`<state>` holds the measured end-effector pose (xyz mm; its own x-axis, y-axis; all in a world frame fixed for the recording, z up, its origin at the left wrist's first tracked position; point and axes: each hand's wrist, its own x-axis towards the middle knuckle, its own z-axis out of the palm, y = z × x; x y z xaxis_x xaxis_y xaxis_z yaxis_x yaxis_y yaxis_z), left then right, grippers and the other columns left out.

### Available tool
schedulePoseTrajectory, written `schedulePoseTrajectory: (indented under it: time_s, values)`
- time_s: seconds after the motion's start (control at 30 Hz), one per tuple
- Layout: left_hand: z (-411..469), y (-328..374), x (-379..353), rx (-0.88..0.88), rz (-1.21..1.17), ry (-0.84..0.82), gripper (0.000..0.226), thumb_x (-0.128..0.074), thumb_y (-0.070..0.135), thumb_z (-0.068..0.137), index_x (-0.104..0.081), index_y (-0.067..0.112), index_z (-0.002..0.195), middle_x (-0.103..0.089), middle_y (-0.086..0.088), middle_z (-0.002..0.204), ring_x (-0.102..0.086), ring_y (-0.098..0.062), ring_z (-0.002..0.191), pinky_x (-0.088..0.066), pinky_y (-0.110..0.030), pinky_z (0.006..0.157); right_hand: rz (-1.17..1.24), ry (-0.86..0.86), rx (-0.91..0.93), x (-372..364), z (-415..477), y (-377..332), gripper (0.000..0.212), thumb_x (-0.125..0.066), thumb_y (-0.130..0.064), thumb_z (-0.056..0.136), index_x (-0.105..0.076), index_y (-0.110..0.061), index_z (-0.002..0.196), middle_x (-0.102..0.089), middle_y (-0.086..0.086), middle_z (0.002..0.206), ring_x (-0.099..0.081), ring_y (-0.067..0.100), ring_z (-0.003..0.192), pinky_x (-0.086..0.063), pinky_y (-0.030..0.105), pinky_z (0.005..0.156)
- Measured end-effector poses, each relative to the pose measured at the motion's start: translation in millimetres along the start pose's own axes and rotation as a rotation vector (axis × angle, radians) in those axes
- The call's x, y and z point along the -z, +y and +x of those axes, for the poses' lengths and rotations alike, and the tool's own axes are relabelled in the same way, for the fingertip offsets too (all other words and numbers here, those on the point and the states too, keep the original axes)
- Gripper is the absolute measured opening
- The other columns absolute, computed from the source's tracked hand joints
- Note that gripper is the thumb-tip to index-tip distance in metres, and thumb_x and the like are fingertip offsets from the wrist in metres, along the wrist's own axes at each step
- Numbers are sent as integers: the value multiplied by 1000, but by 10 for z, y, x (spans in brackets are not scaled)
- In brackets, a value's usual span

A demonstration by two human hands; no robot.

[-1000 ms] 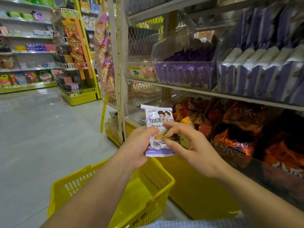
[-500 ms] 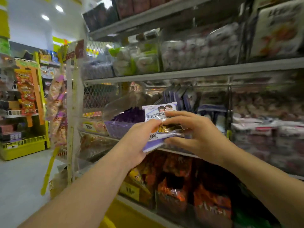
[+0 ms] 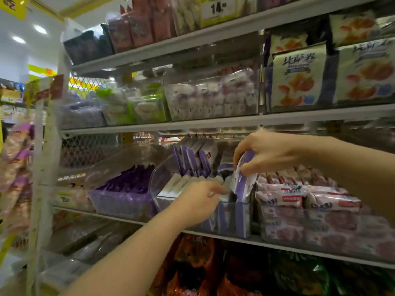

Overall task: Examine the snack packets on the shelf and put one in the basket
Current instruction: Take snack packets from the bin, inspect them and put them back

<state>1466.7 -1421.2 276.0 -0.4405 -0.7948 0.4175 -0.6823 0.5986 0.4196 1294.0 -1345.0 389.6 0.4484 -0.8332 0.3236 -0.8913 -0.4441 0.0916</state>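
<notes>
My right hand [image 3: 267,153] grips a white and purple snack packet [image 3: 243,180] from above, its lower end down inside a clear bin [image 3: 233,218] of like packets on the middle shelf. My left hand [image 3: 197,200] reaches into the front of the same bin, fingers stretched toward the row of packets [image 3: 181,182] and touching their tops. The basket is out of view.
Left of the bin stands a clear tray of purple packets [image 3: 124,189]; to the right lie pink packets [image 3: 299,195]. Shelves above hold more bins and large bags [image 3: 299,77]. Orange bags [image 3: 196,253] fill the shelf below. A hanging strip of snacks [image 3: 42,146] is at left.
The view has swung up from the basket to the shelves. The packet, held before me in both hands, is now in my right hand alone, lowered into the bin; my left hand has let go.
</notes>
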Motion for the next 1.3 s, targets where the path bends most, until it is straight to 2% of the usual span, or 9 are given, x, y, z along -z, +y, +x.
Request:
schedulePoseTrajectory:
  time_s: [0.17, 0.4, 0.5, 0.6, 0.67, 0.8, 1.03, 1.17, 1.3]
  values:
    - [24, -102, -106, -169, 181, -52, 41, -31, 38, 98, -65, 17, 107, -66, 1, 114, -56, -17, 108, -38, -42, 103, -10, -75, 0, -5, 200, 30, 32, -53, -50, 60, -71, -32, 79, -66, -15, 79, -59, 2, 74, -50, 27, 66]
    - [-12, -313, -93, -317, 256, -7, 36, -30, 40, 101, -62, 32, 114, -57, 26, 111, -34, 14, 91, -30, -34, 103, 26, -222, -26, 58, 460, -55, 36, -55, -47, 64, -73, -20, 80, -70, 6, 82, -70, 18, 69, -58, 33, 67]
    - [-17, -330, -87, -335, 224, 7, 25, -32, 38, 101, -56, 38, 94, -48, 44, 89, -36, 24, 89, -25, -35, 107, -39, -281, -41, -54, 576, -80, 37, -57, -48, 70, -73, -18, 83, -70, 7, 83, -70, 19, 71, -57, 33, 68]
    - [-13, -338, -72, -343, 240, 0, 35, -28, 41, 98, -62, 35, 106, -54, 29, 103, -39, 12, 95, -25, -35, 108, -118, -306, -73, -268, 654, -18, 44, -58, -50, 76, -71, -15, 97, -70, 8, 96, -68, 23, 84, -56, 40, 79]
    - [-6, -362, -71, -357, 235, 12, 39, -28, 42, 96, -63, 33, 109, -58, 21, 112, -43, 6, 104, -27, -35, 105, -140, -296, -96, -348, 659, 25, 55, -56, -57, 69, -70, -15, 102, -70, 9, 99, -66, 26, 89, -55, 45, 84]
    - [-3, -383, -84, -337, 247, -4, 40, -29, 42, 96, -60, 34, 119, -57, 18, 126, -43, 0, 122, -16, -39, 110, -141, -268, -129, -374, 664, 121, 64, -51, -65, 58, -69, -23, 103, -68, 0, 101, -64, 18, 90, -55, 42, 84]
    - [-32, -369, -89, -335, 232, 16, 42, -28, 46, 94, -58, 36, 121, -57, 20, 126, -42, 2, 121, -14, -37, 114, -179, -241, -137, -484, 691, 172, 55, -57, -59, 68, -65, -25, 111, -62, -5, 95, -61, 15, 84, -55, 40, 81]
    - [-59, -350, -82, -320, 214, 14, 42, -28, 47, 93, -58, 36, 120, -57, 21, 122, -43, 2, 118, -14, -34, 112, -170, -241, -140, -488, 694, 210, 56, -58, -59, 70, -64, -25, 114, -63, -2, 102, -61, 16, 87, -55, 39, 81]
    - [-62, -300, -68, -312, 246, 0, 35, -33, 43, 96, -59, 33, 117, -60, 15, 117, -47, -4, 114, -23, -35, 107, -214, -255, -118, -574, 702, 177, 48, -62, -54, 78, -64, -23, 115, -58, -10, 81, -58, 9, 74, -53, 30, 69]
